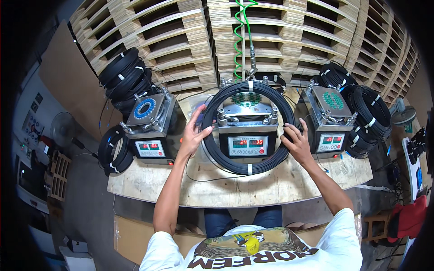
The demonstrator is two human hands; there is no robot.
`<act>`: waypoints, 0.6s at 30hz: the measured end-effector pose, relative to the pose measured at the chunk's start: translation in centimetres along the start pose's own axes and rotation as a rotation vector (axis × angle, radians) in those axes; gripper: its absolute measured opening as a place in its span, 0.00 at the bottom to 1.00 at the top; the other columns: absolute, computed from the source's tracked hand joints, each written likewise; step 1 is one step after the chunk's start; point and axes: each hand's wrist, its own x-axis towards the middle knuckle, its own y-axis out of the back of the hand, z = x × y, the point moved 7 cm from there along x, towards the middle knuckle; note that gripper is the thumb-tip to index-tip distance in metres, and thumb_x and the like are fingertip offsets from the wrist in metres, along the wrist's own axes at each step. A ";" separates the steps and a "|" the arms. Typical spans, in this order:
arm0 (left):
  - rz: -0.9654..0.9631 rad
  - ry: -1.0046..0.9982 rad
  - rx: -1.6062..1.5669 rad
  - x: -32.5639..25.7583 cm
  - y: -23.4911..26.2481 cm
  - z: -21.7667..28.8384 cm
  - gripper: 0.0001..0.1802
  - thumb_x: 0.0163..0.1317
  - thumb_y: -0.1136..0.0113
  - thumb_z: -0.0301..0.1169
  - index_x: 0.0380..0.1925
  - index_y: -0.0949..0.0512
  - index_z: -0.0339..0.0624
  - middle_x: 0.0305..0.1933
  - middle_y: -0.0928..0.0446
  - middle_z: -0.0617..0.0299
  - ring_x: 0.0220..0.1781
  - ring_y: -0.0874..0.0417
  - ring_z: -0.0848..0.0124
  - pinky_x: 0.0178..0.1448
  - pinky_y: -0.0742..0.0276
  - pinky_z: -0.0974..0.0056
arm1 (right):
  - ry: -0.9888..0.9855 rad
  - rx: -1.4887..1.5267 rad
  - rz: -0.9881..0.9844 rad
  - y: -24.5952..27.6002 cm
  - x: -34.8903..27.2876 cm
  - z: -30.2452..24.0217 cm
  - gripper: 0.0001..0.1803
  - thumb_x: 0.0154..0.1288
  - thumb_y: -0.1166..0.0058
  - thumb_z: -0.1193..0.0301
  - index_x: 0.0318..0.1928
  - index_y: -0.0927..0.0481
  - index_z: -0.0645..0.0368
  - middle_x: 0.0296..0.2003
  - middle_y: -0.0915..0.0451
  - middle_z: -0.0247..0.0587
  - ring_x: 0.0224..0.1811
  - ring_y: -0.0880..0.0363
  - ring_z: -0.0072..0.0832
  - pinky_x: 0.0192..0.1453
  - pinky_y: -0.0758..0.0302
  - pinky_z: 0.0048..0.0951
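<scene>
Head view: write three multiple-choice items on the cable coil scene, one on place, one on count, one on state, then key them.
1. Where is the black cable coil that both hands grip?
A. Ringed around the middle machine
B. On the floor
C. On the right machine

2. How many box-shaped machines with red-digit displays stand on the wooden table?
A. Two
B. Three
C. Five

3. How is the gripped coil kept together?
A. Loose, unbound
B. Bound with white ties
C. Wrapped in foil

Answers:
1 A: the left hand and right hand hold it at either side of the middle machine, which shows through the ring.
2 B: the left machine, the middle one and the right machine.
3 B: white ties cross the coil at top and bottom.
</scene>
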 end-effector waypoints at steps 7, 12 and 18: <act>-0.009 -0.009 0.000 -0.3 0.5 -0.1 0.44 0.59 0.32 0.20 0.75 0.43 0.35 0.73 0.36 0.56 0.61 0.20 0.66 0.66 0.25 0.62 | -0.011 0.061 -0.010 -0.9 -1.7 -1.7 0.09 0.57 0.41 0.70 0.40 0.21 0.49 0.54 0.25 0.38 0.66 0.28 0.32 0.74 0.44 0.69; 0.004 0.023 -0.008 -0.9 0.1 -0.3 0.45 0.57 0.31 0.18 0.74 0.42 0.35 0.74 0.37 0.55 0.63 0.23 0.68 0.69 0.29 0.64 | -0.012 0.034 -0.076 -1.6 -2.3 -1.7 0.11 0.58 0.43 0.71 0.43 0.21 0.50 0.57 0.25 0.38 0.68 0.30 0.33 0.76 0.47 0.68; 0.060 -0.001 0.001 -1.7 0.7 -1.4 0.47 0.53 0.30 0.15 0.74 0.40 0.36 0.76 0.38 0.55 0.68 0.27 0.70 0.73 0.33 0.65 | 0.069 -0.036 -0.270 -3.3 -2.2 -0.5 0.13 0.61 0.46 0.71 0.47 0.20 0.51 0.59 0.26 0.43 0.71 0.33 0.37 0.80 0.50 0.65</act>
